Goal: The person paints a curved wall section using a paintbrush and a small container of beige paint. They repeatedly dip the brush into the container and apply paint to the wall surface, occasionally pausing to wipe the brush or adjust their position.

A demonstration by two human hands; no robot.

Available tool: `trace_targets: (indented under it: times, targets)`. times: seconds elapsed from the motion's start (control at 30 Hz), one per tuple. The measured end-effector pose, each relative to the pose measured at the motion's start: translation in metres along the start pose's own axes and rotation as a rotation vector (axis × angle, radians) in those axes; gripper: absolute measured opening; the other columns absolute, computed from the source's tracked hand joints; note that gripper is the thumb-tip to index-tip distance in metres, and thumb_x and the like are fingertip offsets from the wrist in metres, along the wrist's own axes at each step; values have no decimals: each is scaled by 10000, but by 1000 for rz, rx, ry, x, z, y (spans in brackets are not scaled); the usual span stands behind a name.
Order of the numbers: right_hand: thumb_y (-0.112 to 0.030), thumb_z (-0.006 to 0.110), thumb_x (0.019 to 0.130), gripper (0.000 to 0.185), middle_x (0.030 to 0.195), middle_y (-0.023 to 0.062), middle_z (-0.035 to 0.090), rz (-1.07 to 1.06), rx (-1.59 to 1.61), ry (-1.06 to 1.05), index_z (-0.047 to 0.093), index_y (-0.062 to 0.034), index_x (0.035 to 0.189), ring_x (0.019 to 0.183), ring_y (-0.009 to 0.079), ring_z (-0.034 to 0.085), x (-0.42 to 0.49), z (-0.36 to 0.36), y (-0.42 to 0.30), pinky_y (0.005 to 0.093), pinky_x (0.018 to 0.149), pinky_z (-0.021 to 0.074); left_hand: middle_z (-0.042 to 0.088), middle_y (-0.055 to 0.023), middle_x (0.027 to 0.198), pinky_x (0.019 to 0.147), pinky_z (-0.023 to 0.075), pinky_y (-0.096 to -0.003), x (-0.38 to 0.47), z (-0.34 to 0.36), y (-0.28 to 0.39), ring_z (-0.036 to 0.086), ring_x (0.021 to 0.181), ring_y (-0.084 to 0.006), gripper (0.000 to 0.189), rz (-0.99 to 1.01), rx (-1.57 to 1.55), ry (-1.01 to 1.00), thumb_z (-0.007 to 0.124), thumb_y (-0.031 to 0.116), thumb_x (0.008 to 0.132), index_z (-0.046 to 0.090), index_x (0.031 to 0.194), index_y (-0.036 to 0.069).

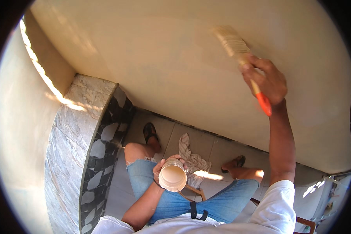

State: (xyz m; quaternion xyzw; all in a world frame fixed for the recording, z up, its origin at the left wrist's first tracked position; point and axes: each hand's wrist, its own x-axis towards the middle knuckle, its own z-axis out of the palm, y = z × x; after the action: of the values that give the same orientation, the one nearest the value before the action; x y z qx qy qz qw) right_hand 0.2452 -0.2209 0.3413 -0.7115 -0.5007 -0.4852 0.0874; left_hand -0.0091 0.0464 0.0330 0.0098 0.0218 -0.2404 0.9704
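Note:
My right hand (266, 79) grips a flat paintbrush (239, 52) by its handle, which has a red end. The bristles lie against or very near the beige wall (163, 58) at the upper right; motion blurs them. Down at my lap, my left hand (159, 169) is wrapped around a plastic cup (172, 178), its open mouth facing up. Pale, cream-coloured paint or a similar coating shows inside the cup. A wrinkled striped rag (190, 155) lies on the tiled floor between my feet.
At the left is a marble-topped ledge (73, 128) with a black and grey stone mosaic side (98, 163). Part of a wooden seat (196, 190) shows between my legs. Another wooden frame (307, 223) stands at the lower right. Sandals are on my feet.

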Motion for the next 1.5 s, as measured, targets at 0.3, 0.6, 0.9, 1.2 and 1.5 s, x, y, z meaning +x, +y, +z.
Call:
trace_targets:
  times: [0.3,0.6,0.9,1.2,1.5]
  targets:
    - [79,829,769,341,965,177,697,-20,-49,-124,684,-33,1056,793,268,726,-18,-30,5,322,609,611,573,-217,1286,947,573,-561,-2,-2,-1,577,1236,-415,659,1,22,-28,546,467,980,465,1399,-36]
    - [49,699,907,227,1124,193,670,603,257,230,620,-26,1107,712,224,684,-47,-45,-76,311,631,585,578,-222,1284,948,579,-549,-5,-7,1,579,1236,-418,644,-2,-36,-40,534,462,987,472,1399,-30]
    - [-23,729,912,201,885,162,693,1213,1024,973,566,25,1018,693,223,712,11,21,-85,308,594,583,572,-230,1286,951,586,-529,0,-7,-3,572,1247,-430,643,-31,-32,-41,525,457,989,468,1400,-34]
    - [-154,809,890,278,838,156,695,1356,608,1302,565,-24,853,675,208,710,1,-9,-54,270,585,583,572,-226,1312,973,539,-599,-2,-19,0,564,1243,-442,652,-39,-72,-15,568,492,993,484,1409,-3]
    - [-128,791,898,246,921,155,702,1237,144,1146,616,39,945,739,222,709,-49,-44,-84,328,700,605,586,-224,1268,913,607,-512,-7,-12,-1,584,1229,-420,643,-6,23,-5,516,470,998,474,1398,-32]
